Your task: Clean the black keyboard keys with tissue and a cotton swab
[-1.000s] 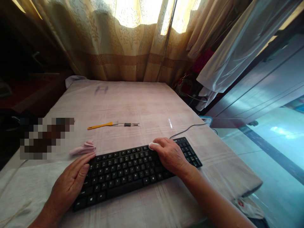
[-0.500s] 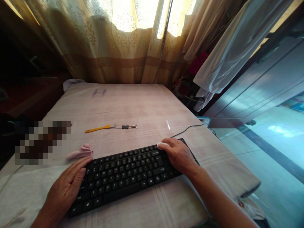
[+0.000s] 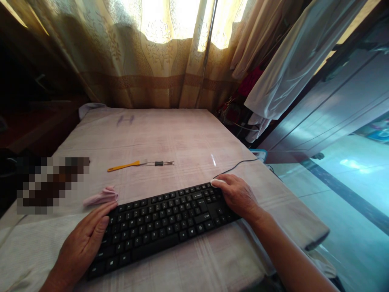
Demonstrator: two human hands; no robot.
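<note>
A black keyboard (image 3: 158, 227) lies at a slant on the cloth-covered table. My left hand (image 3: 82, 239) holds its left end, fingers straight along the edge and thumb against the side keys. My right hand (image 3: 238, 194) is closed on a small white cloth (image 3: 218, 183), pressed to the keyboard's upper right part. That hand and wrist hide the far right keys. Just beyond my left fingertips lies a crumpled pink cloth (image 3: 101, 196).
Behind the keyboard lie a yellow-handled brush (image 3: 124, 166) and a wire tool with a black middle (image 3: 159, 163). A black cable (image 3: 234, 165) runs off the table's right side. White cloth (image 3: 33, 243) lies at left, near a pixelated patch. Curtains (image 3: 158, 69) hang behind.
My right hand has slid rightward along the keyboard's top with the white cloth, uncovering keys left of it. My left hand stays on the left end. The view has shifted slightly.
</note>
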